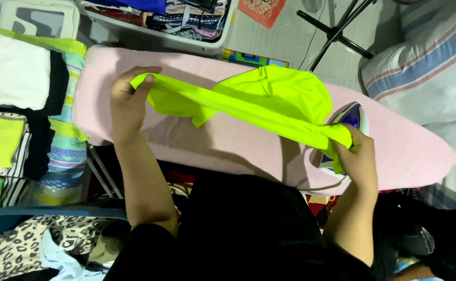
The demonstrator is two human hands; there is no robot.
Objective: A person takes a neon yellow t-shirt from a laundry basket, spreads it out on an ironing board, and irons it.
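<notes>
Left hand (128, 101) pinching one end of the neon yellow-green stretchy garment (269, 96), right hand (361, 158) gripping the other end, cloth taut between them above the pink padded ironing board (186, 138). Best keeping tension even, lowering flat, staying clear of the purple-and-white iron (354, 117) just behind the right hand

Neon yellow-green garment (262, 99), thin and stretchy, one edge pulled taut into a band between two hands, the rest bunched loosely on the pink ironing board (207, 140)
</notes>
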